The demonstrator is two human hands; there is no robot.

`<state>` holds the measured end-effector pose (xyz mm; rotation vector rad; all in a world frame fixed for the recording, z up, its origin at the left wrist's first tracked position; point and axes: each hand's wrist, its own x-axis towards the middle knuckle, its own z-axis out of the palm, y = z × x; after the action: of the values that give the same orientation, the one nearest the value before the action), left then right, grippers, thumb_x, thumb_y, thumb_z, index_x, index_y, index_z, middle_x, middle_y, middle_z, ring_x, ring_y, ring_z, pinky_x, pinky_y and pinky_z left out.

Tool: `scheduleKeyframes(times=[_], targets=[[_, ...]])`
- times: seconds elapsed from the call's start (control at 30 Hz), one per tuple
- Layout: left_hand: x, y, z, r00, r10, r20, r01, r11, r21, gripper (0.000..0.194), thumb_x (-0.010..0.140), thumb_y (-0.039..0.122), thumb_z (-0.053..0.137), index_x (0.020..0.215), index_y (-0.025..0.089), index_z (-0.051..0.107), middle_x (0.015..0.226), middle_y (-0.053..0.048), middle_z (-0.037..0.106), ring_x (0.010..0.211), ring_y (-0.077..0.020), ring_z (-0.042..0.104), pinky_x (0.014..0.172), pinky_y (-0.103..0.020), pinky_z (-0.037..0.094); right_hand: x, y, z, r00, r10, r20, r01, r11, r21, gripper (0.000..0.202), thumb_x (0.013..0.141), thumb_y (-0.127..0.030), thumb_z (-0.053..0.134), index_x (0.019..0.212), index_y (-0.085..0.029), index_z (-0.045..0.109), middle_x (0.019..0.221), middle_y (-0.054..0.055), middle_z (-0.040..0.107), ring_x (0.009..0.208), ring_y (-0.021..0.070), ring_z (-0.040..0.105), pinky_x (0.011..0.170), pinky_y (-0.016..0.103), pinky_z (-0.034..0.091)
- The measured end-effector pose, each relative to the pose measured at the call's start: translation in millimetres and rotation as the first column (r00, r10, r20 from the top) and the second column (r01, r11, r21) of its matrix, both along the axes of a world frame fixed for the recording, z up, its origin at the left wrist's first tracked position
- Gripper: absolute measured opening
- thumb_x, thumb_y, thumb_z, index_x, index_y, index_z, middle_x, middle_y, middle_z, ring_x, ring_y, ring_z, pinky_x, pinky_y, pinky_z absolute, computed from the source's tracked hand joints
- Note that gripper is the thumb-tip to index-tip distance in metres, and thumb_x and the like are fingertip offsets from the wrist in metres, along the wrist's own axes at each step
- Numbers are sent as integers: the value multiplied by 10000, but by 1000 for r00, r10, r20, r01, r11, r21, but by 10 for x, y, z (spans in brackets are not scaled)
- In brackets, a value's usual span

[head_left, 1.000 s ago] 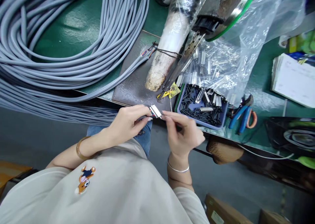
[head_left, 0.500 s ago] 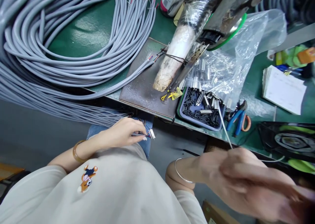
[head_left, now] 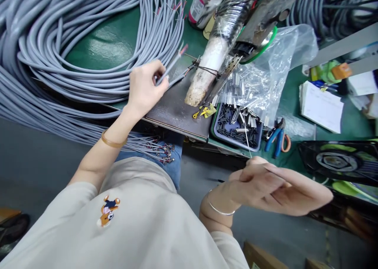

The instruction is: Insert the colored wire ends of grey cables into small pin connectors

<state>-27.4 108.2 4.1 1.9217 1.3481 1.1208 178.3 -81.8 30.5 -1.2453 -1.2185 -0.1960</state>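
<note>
My left hand is closed around a grey cable, its stripped end with coloured wires pointing up and right over the dark metal plate. Low on the right, my right hand has its fingers folded over a thin pale strand that looks like solder wire. The strand runs up from the hand across the parts tray. A long metal tool, apparently a soldering iron, is tied beside a white-wrapped duct. Finished-looking cable ends with small connectors lie on my lap.
Coils of grey cable cover the left of the green table. Metal connectors spill from a plastic bag behind the tray. Blue-handled cutters, a paper pad and a black fan are on the right.
My left hand has left the cable end with a connector at my lap, risen to the table and taken hold of another grey cable. My right hand has shifted left and up, still with the strand.
</note>
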Motion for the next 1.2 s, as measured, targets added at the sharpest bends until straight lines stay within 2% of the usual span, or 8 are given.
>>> scheduleKeyframes(times=[0.1, 0.2, 0.27, 0.3, 0.4, 0.53, 0.77, 1.2], targets=[[-101, -345, 391, 898, -298, 325, 366, 915, -172, 87, 901, 243, 696, 909, 157, 704, 657, -6, 669, 555, -111, 612, 557, -237, 508, -17, 90, -6, 994, -89, 71, 68, 964, 256, 217, 929, -454, 665, 839, -302, 791, 433, -66, 411, 301, 79, 232, 350, 279, 206], [-161, -710, 643, 445, -729, 520, 891, 299, -342, 56, 840, 202, 758, 879, 163, 753, 614, -6, 699, 487, -101, 596, 452, -202, 448, -81, 149, 23, 989, -144, 26, 141, 984, 111, 291, 932, -458, 666, 780, -243, 788, 460, -33, 461, 330, 98, 315, 380, 288, 211], [-133, -883, 595, 257, -711, 655, 922, -23, -387, 38, 817, 179, 771, 854, 171, 768, 640, -19, 728, 482, -105, 607, 447, -206, 453, -116, 179, 45, 988, -148, -30, 151, 983, 108, 302, 940, -447, 671, 773, -220, 779, 466, -36, 429, 349, 82, 318, 400, 272, 205], [-103, -952, 508, 300, -619, 726, 915, -27, -402, 36, 810, 182, 775, 840, 169, 760, 645, -19, 732, 454, -95, 586, 430, -203, 441, -126, 190, 52, 989, -139, -55, 145, 982, 121, 303, 944, -450, 670, 782, -218, 778, 473, -42, 412, 357, 70, 313, 408, 258, 203], [0, -1119, 129, 608, -86, 789, 754, 372, -541, 163, 774, 242, 806, 855, 153, 696, 654, -8, 722, 377, -38, 470, 369, -172, 333, -124, 190, 57, 988, -128, -90, 139, 982, 128, 312, 940, -501, 672, 805, -239, 777, 485, -51, 385, 373, 56, 305, 430, 234, 208], [62, -1241, -216, 636, 290, 715, 462, 600, -653, 226, 709, 263, 784, 788, 162, 598, 603, 31, 662, 338, -30, 441, 338, -170, 269, -100, 125, 22, 989, -137, -46, 130, 983, -128, 305, 969, -485, 630, 845, -247, 775, 596, -5, 558, 464, 111, 468, 485, 288, 291], [176, -1164, -72, 725, 104, 681, 440, 691, -574, 240, 710, 244, 817, 786, 149, 610, 606, 20, 680, 373, -22, 461, 366, -151, 315, -188, 150, -164, 986, 140, -86, -164, 846, -507, 84, 919, -234, 692, 881, -210, 763, 721, -41, 649, 482, 47, 339, 495, 258, 306], [274, -1135, -46, 798, -158, 581, 465, 775, -428, 178, 798, 265, 790, 805, 142, 662, 679, 7, 677, 553, -59, 566, 522, -160, 454, -294, 218, -321, 896, 148, -419, -376, 756, -536, 127, 894, -286, 684, 818, -192, 722, 784, -25, 644, 483, 29, 290, 458, 239, 224]])
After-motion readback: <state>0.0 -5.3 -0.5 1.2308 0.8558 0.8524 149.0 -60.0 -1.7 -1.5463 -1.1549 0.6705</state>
